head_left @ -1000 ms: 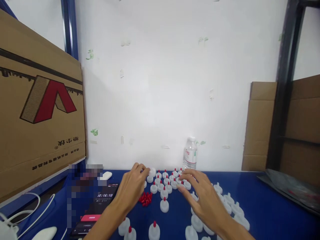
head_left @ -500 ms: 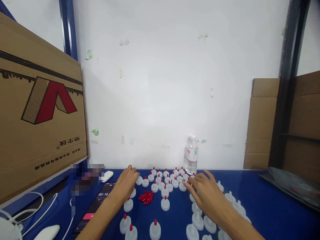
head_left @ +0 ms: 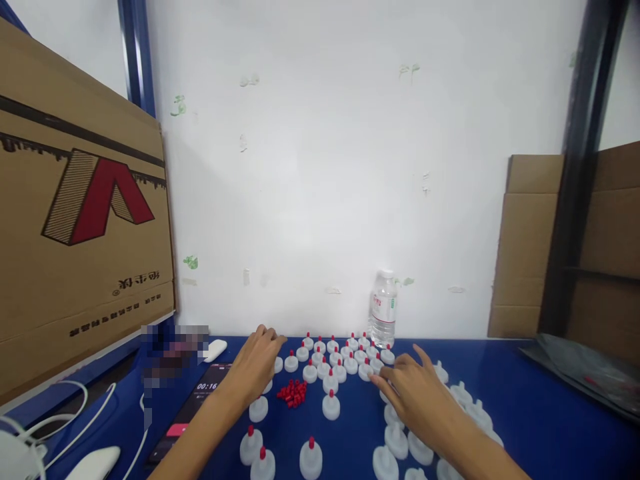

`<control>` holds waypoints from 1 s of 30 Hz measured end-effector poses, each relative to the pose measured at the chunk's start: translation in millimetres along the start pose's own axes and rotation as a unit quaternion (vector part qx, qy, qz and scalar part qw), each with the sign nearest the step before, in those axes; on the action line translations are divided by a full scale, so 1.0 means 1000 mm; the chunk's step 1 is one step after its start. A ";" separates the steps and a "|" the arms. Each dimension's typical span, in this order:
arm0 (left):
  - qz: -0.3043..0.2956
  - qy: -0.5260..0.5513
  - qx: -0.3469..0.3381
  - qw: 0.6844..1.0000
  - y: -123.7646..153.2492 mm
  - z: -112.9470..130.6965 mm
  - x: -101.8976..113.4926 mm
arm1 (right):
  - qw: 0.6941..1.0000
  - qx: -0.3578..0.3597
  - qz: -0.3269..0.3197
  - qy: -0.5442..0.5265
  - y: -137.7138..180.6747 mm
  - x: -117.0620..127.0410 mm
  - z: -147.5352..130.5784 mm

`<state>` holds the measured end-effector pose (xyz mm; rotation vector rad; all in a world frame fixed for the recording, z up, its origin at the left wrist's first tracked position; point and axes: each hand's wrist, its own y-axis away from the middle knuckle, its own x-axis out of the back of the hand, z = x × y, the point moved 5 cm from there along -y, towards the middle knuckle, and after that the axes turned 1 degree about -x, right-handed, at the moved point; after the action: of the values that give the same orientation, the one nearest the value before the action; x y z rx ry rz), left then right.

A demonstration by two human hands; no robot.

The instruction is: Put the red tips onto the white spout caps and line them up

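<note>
head view: worn on the head | faced forward, slightly down | blue table (head_left: 525, 407) near, low in frame | white wall (head_left: 325, 167) filled the rest

The left hand (head_left: 257, 363) shows only its back, so whether its grip closes on any of the white caps (head_left: 331, 405) cannot be told. A pixelated patch (head_left: 175, 343) blurs what lies there. The forearm covers part of the phone (head_left: 200, 400). The bottom edge cuts off the nearest caps; the bottle (head_left: 383, 313) label is too small to read.
</note>
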<state>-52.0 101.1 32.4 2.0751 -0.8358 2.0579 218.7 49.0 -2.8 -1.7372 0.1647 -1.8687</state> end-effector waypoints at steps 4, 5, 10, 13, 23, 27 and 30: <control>0.006 0.066 -0.036 0.997 0.003 0.020 0.006 | 1.000 0.006 -0.006 0.002 0.004 -0.004 -0.006; 0.000 0.080 -0.043 0.996 0.005 0.024 0.005 | 1.000 0.005 -0.005 -0.002 0.004 -0.005 -0.007; -0.031 0.120 -0.046 0.991 0.011 0.034 -0.003 | 1.000 -0.009 -0.021 -0.016 0.005 -0.008 -0.006; -0.036 0.131 -0.037 0.990 0.011 0.031 -0.008 | 0.998 -0.025 -0.043 -0.027 0.005 -0.012 -0.002; -0.019 0.150 -0.044 0.988 0.007 0.033 -0.017 | 0.988 -0.043 -0.027 -0.146 0.007 -0.021 0.002; 0.034 0.178 -0.023 0.983 0.008 0.039 -0.003 | 0.974 0.010 -0.017 -0.224 0.002 -0.005 -0.010; 0.065 0.209 -0.017 0.976 0.010 0.050 0.006 | 0.965 0.025 -0.007 -0.259 -0.002 0.009 -0.020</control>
<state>-11.9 68.4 31.5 1.5146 -0.9379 2.4028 199.1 40.2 2.8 -2.1245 -0.0989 -1.3512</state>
